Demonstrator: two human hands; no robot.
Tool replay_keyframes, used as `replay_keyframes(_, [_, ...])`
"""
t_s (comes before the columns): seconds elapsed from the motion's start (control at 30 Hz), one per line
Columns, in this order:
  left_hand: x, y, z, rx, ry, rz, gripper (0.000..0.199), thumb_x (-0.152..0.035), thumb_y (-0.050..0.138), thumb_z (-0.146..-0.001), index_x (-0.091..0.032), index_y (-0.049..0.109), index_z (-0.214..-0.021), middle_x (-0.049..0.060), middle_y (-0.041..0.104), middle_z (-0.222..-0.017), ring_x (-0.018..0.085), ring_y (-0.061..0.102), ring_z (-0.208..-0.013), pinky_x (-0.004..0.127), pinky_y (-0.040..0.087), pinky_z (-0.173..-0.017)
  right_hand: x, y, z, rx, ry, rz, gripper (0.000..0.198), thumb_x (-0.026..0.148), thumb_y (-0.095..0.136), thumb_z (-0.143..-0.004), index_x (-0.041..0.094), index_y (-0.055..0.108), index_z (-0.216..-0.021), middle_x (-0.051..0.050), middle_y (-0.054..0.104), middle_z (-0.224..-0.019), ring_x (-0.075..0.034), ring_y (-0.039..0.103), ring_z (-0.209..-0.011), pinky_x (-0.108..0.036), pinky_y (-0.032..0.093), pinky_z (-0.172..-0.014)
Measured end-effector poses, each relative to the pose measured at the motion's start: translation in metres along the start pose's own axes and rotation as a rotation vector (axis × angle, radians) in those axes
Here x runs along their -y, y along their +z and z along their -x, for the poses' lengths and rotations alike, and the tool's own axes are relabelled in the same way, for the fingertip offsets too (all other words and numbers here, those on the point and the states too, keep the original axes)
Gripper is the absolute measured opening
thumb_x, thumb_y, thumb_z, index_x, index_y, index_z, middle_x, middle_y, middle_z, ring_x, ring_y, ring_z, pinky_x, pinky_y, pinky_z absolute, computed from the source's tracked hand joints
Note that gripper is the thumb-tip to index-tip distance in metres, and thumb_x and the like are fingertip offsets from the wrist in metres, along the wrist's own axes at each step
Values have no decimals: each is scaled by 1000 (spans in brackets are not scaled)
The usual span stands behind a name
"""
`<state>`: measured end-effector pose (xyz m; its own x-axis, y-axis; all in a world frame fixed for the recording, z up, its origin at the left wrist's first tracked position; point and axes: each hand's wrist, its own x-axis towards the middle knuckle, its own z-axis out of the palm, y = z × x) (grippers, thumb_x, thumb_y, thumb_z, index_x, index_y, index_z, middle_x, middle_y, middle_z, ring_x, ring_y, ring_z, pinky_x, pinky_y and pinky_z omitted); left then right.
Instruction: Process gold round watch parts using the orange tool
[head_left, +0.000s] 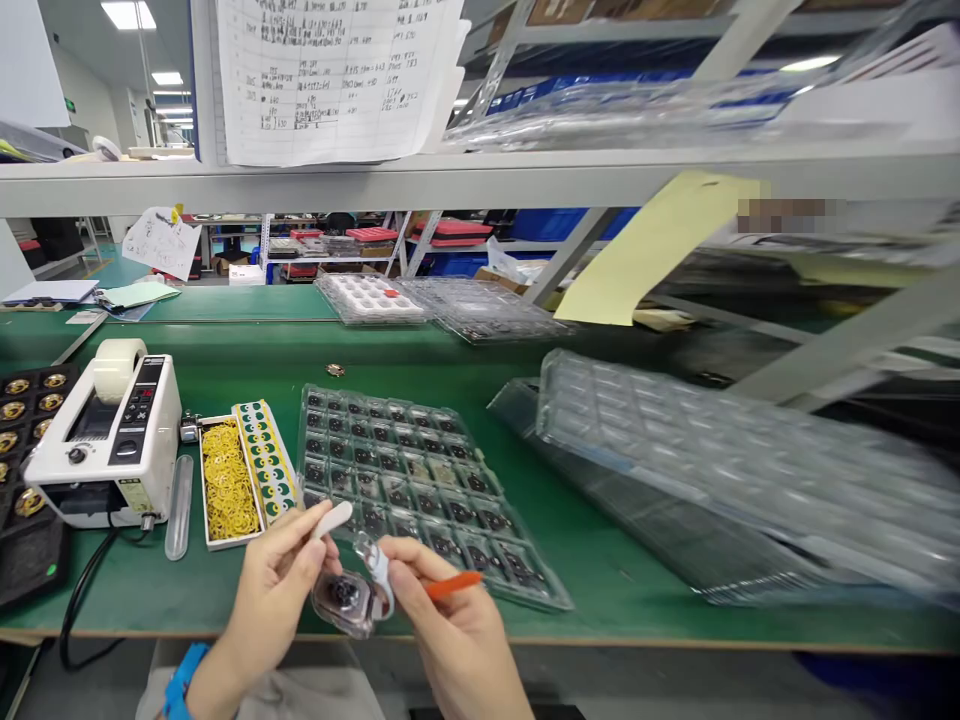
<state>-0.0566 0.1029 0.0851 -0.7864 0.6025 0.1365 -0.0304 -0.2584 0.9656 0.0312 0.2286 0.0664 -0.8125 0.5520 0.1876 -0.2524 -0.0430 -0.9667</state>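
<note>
My left hand (281,572), with a blue band at its wrist, is closed, pinching the rounded end of a white strap (334,519). My right hand (444,610) is closed around another white, curled strap part (384,580), and an orange pointed stick (454,585) sticks out from its fingers. Between the hands is a watch (345,598) with a clear case and a dark centre. How the straps join the case is partly hidden by fingers. Just beyond lies a clear compartment tray (390,435) with dark pieces in its cells.
A white tape dispenser (154,420) stands left, beside a box of yellow rings (229,480) and a patterned strip (266,450). A black tray (52,430) with gold round parts is at far left. Stacked clear trays (675,450) lie right, blurred, under a shelf beam (480,185).
</note>
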Motion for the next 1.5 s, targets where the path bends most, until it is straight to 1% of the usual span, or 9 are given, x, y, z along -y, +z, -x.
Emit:
replay_keyframes(0.17, [3,-10,4,136,55,-46,34,-46,61,-90,-28,72,-116,5,62,-78,17,57,-72,26,48,-71,16,-5,-3,68,80,-113,36,54,73,-83,18,69,-82,-2,54,-63,-13,47,-54,-21,42,-52])
replay_keyframes(0.33, [0,-13,11,198,61,-182,34,-45,55,-93,-29,70,-120,6,60,-83,18,56,-80,27,46,-76,17,3,0,46,96,-133,39,55,74,-81,17,68,-75,-2,55,-67,-14,47,-59,-21,41,-56])
replay_keyframes(0.53, [-6,-21,16,203,65,-210,35,-44,53,-94,-30,68,-122,6,59,-92,19,56,-86,27,45,-80,8,-2,-2,187,69,-62,36,52,70,-86,17,69,-79,-4,59,-68,-15,52,-58,-22,44,-55])
replay_keyframes(0.63, [-8,-22,20,221,81,-218,35,-44,51,-95,-31,67,-123,6,60,-93,20,56,-88,28,45,-83,9,0,1,197,56,-39,36,52,68,-87,17,69,-80,-4,60,-71,-16,55,-62,-23,47,-56])
replay_keyframes(0.77, [-6,-18,25,154,33,-238,33,-44,53,-93,-32,70,-119,6,65,-99,22,57,-93,29,43,-88,8,5,9,143,-6,-7,26,45,67,-91,21,70,-100,-3,59,-70,-16,55,-61,-22,49,-56])
replay_keyframes(0.93, [1,-17,29,107,43,-209,36,-50,52,-93,-30,74,-113,6,64,-91,21,56,-87,27,44,-82,4,10,13,138,-113,77,20,41,64,-93,24,73,-95,-6,68,-86,-20,65,-76,-24,54,-67])
replay_keyframes(1.03, [2,-18,30,67,40,-145,39,-55,59,-87,-31,72,-114,6,64,-101,22,56,-92,26,43,-82,7,14,13,159,-107,87,20,42,64,-93,24,73,-93,-5,68,-83,-19,65,-73,-22,54,-65])
replay_keyframes(1.2, [3,-14,29,38,83,-76,33,-52,63,-85,-24,74,-99,4,63,-86,17,55,-75,22,42,-66,16,22,16,162,-25,65,20,43,64,-93,24,70,-91,-2,65,-79,-16,60,-69,-20,50,-62])
replay_keyframes(1.5, [12,-15,37,120,42,-79,29,-48,55,-92,-21,63,-100,3,56,-85,16,47,-71,24,38,-66,-5,16,25,149,-45,86,25,45,72,-85,22,70,-96,2,46,-61,-14,43,-55,-23,40,-55])
